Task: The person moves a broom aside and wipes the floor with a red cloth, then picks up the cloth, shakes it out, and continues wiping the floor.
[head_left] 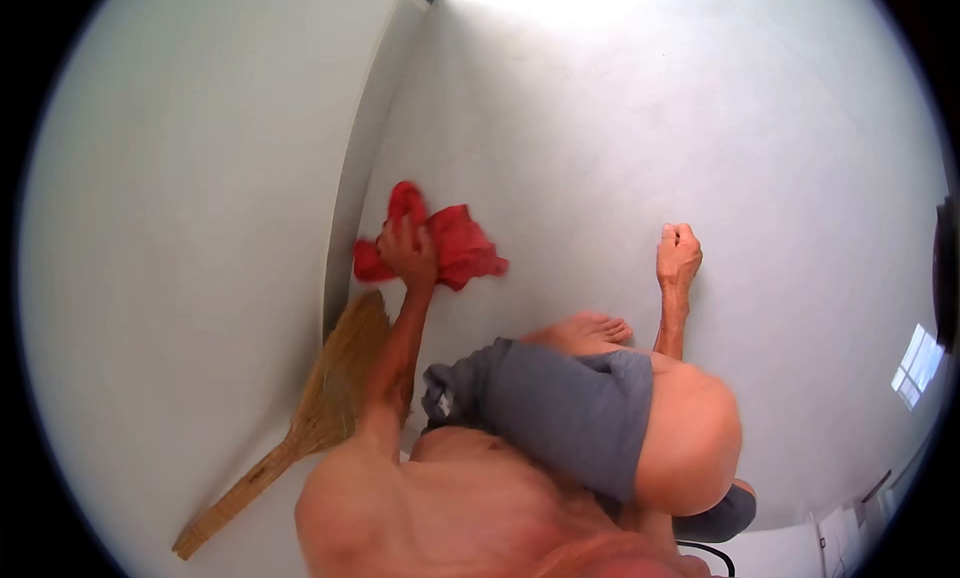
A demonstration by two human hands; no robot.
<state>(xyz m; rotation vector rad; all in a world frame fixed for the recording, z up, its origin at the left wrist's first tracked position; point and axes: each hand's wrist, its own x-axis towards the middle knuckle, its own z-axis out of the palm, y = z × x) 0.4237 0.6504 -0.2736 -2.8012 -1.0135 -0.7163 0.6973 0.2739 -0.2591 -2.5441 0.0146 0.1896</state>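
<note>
Red cloth (pixel 462 243) sat bunched in my left hand (pixel 405 250), fingers closed round it, on the floor at centre-left of frame, just beside the wall base. Wad ran roughly left-right, one lobe poking up-frame. Right hand (pixel 678 256) was a tight fist resting on the pale smooth floor (pixel 600 128), right of centre; couldn't tell if it held anything. Broom (pixel 330 398) lay lower left along the white wall (pixel 180 228), bristles up-frame, handle toward the bottom-left corner.
</note>
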